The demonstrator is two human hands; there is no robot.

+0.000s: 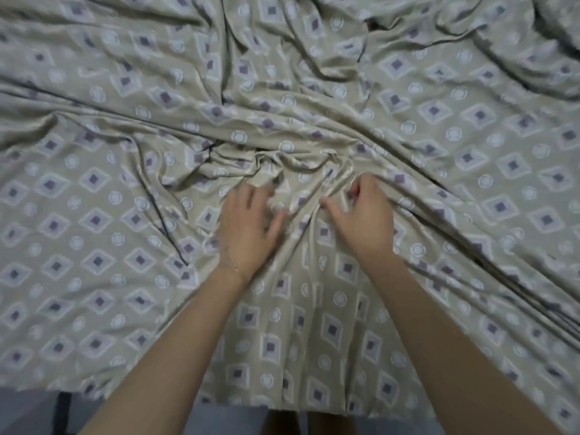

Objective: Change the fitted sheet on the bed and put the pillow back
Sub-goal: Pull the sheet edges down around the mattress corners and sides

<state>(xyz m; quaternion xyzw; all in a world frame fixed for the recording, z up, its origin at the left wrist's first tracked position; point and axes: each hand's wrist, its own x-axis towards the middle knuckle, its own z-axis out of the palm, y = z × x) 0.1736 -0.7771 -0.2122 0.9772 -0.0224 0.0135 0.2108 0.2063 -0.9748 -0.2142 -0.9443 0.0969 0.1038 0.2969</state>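
Note:
A beige fitted sheet (125, 183) printed with purple squares and pale circles covers the whole bed and lies in heavy wrinkles. Folds gather into a bunch in the middle. My left hand (249, 227) rests on that bunch with its fingers curled into the cloth. Beside it, my right hand (361, 215) pinches a fold of the same sheet between thumb and curled fingers. Both forearms reach in from the bottom of the view. No pillow is in view.
The sheet's near edge (157, 394) hangs over the bedside at the bottom. Below it shows a strip of grey floor (28, 412). A long ridge of folds (455, 189) runs diagonally across the right half of the bed.

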